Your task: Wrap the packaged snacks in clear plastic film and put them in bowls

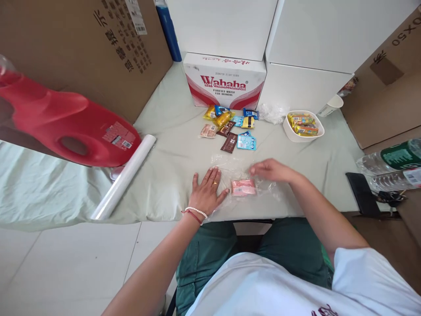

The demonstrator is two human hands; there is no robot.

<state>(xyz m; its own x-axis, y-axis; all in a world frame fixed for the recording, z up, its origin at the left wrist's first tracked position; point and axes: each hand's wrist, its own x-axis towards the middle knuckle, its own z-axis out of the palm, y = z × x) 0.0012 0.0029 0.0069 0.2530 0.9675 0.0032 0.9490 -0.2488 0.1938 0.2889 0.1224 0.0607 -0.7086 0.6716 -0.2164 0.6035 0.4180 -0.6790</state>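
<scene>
A sheet of clear plastic wrap (221,163) lies crinkled on the cloth near the table's front edge. On it rests a small block of pink wrapped snack packets (244,187). My left hand (207,189) presses flat on the left part of the wrap, fingers spread, beside the pink packets. Just behind and to the right of the packets is my right hand (271,170), over the wrap, with its fingers stretched out to the left and nothing visible in them. Whether its fingertips touch the film I cannot tell.
Several snack packets (229,142) lie behind the wrap, before a Wahaba-type water carton (226,83). A white bowl (291,131) holds yellow-wrapped snacks. Left are a plastic-wrap roll (126,176) and a red jug (95,140). A black phone (362,193) and plastic bottles (393,159) lie right.
</scene>
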